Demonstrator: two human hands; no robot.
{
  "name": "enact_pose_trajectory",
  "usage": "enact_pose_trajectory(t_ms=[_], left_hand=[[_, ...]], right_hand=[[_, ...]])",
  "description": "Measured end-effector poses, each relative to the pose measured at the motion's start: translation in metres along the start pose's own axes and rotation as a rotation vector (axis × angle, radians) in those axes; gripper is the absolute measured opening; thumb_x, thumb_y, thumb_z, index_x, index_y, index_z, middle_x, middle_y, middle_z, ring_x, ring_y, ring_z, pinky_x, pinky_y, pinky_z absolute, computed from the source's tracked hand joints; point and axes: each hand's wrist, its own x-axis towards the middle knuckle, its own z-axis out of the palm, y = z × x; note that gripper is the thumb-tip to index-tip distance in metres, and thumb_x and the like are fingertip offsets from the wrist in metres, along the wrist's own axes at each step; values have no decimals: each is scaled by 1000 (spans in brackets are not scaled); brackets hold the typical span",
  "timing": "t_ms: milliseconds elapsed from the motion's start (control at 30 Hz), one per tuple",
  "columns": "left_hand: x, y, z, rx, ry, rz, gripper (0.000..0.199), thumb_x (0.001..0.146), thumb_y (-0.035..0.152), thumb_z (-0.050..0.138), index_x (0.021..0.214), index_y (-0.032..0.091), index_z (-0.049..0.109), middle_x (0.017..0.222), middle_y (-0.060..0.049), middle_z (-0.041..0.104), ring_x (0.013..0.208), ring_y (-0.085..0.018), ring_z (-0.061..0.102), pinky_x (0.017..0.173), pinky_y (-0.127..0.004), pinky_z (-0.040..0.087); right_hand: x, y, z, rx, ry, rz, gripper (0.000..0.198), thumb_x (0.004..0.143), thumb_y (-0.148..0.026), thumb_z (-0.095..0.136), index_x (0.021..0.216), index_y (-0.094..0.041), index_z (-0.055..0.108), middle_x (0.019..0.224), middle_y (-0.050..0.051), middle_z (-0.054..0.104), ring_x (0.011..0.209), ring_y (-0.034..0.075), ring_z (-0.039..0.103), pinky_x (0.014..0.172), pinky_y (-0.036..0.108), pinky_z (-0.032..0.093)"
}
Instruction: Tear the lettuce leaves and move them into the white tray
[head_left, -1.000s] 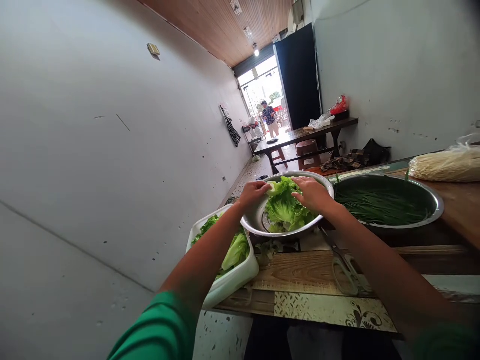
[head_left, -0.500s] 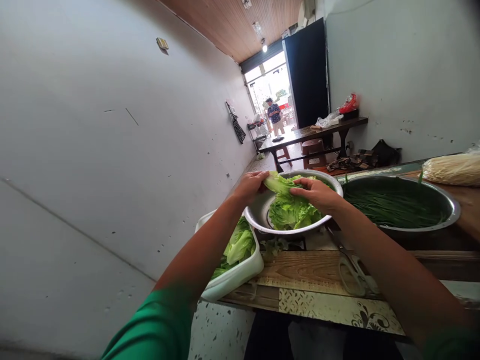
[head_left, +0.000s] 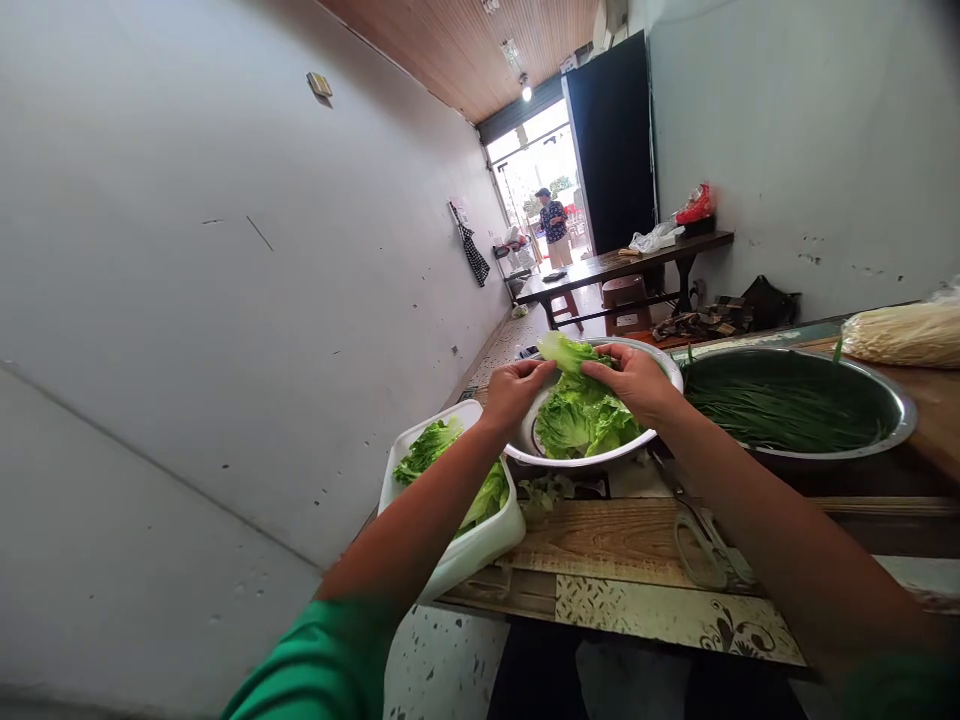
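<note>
Between my two hands, above a metal basin (head_left: 517,462), is a lettuce leaf (head_left: 564,350) with its pale end up. My left hand (head_left: 517,390) pinches it at the left side, fingers closed. On the right, my right hand (head_left: 634,382) grips the same leaf between thumb and fingers. More lettuce leaves (head_left: 577,420) lie in the basin below. To the left, partly behind my left forearm, stands a white plastic tub (head_left: 480,550) holding further lettuce (head_left: 487,495).
A second metal basin (head_left: 904,415) holds long green stalks (head_left: 787,405). Scissors (head_left: 705,545) lie on the wooden table (head_left: 600,535) under my right forearm. Bagged noodle-like strands (head_left: 907,335) sit at the right. Farther off are a dark table (head_left: 600,270) and a person (head_left: 553,225) by the doorway.
My left hand has moved right and slightly down, closer to my right hand. The leaf's pale end now points up rather than left. More of the tub shows.
</note>
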Motion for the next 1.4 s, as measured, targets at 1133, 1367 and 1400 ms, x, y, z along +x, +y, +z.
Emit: enact_pose_trajectory(t_ms=[1133,1367,1400], left_hand=[[-144,-87,39,-1031,-174,-568,51,51,27,99,90,17,67,93,-4,75,87,-19,68,88,-38,53],[-162,-111,43,-910,35,-288,42,48,27,98,77,18,69,89,-2,76,87,-15,67,87,-30,49],[-163,-113,42,-908,44,-265,41,49,27,98,77,19,69,88,-1,76,88,-15,67,88,-29,49]], right_hand=[[-202,22,-72,-1644,-84,273,39,101,-43,43,106,-15,69,108,13,73,98,28,69,73,35,47],[-177,34,-43,-1788,-115,378,39,97,-35,49,111,-5,69,108,25,72,106,37,68,82,42,51],[-171,34,-41,-1775,-126,406,36,95,-29,50,113,-4,68,108,26,72,105,37,69,81,42,52]])
